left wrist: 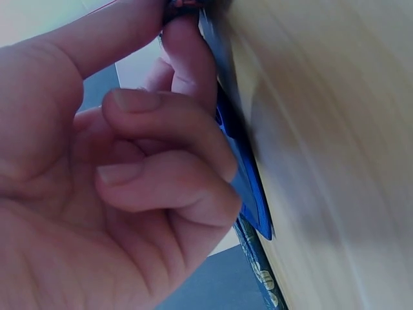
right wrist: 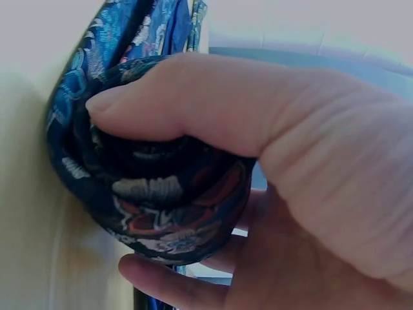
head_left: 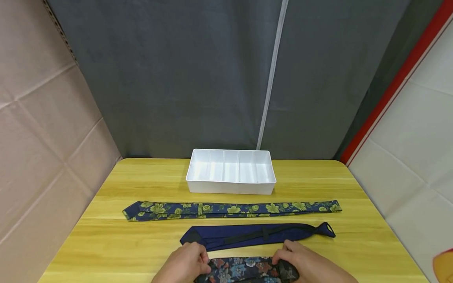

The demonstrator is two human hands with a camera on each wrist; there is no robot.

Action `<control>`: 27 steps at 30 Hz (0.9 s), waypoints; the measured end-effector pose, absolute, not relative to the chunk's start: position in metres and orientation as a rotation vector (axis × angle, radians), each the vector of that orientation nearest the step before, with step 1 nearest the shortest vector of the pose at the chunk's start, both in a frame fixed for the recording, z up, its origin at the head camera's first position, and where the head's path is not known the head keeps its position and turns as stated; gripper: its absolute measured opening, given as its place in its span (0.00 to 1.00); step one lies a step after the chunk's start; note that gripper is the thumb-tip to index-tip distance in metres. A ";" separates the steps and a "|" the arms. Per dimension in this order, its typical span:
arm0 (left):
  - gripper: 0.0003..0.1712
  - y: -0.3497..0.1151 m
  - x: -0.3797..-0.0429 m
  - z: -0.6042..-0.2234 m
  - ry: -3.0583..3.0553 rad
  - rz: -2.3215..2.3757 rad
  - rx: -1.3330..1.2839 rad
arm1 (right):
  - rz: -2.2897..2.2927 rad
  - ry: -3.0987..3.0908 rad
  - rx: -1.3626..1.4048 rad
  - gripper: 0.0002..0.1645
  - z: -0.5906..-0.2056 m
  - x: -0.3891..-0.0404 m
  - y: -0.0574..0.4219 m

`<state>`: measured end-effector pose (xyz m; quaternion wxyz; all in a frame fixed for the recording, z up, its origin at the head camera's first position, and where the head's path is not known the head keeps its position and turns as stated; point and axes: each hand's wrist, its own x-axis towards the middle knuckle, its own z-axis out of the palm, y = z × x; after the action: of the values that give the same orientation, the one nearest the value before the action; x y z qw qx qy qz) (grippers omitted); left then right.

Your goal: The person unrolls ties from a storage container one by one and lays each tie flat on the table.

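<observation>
A dark necktie with red and blue flowers (head_left: 238,269) lies at the near edge of the head view, between both hands. My left hand (head_left: 187,264) pinches its left end between thumb and forefinger, the other fingers curled in the left wrist view. At the other end my right hand (head_left: 304,262) grips a rolled part of the tie (right wrist: 174,219), thumb tucked into the coil. Just beyond the hands is a plain navy necktie (head_left: 247,234), back side up. Farther back a navy necktie with yellow-green flowers (head_left: 230,210) stretches lengthwise.
A white tray with compartments (head_left: 230,188) stands at the back of the wooden table (head_left: 106,232). Behind it rises a dark grey panel (head_left: 177,78). Pale walls flank the left and right sides.
</observation>
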<state>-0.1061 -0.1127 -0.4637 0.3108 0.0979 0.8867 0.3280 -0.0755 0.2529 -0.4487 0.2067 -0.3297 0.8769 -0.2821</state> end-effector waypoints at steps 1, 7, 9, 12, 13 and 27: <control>0.10 -0.113 -0.106 -0.464 2.343 0.860 0.255 | -0.785 2.446 -0.931 0.26 -0.449 -0.075 0.253; 0.10 -0.115 -0.107 -0.464 2.343 0.848 0.247 | -0.744 2.503 -0.960 0.25 -0.448 -0.074 0.256; 0.10 -0.115 -0.107 -0.464 2.346 0.846 0.247 | -0.750 2.509 -0.953 0.26 -0.448 -0.074 0.258; 0.11 -0.117 -0.108 -0.463 2.357 0.843 0.247 | -0.775 2.504 -0.957 0.27 -0.448 -0.075 0.259; 0.11 -0.117 -0.108 -0.463 2.361 0.843 0.249 | -0.772 2.500 -0.958 0.27 -0.448 -0.075 0.260; 0.11 -0.122 -0.108 -0.462 2.354 0.843 0.246 | -0.810 2.472 -0.937 0.23 -0.446 -0.072 0.266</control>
<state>-0.1078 -0.1223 -0.4617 0.3094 0.0932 0.8910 0.3189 -0.0725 0.2657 -0.4465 0.1870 -0.3329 0.8782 -0.2879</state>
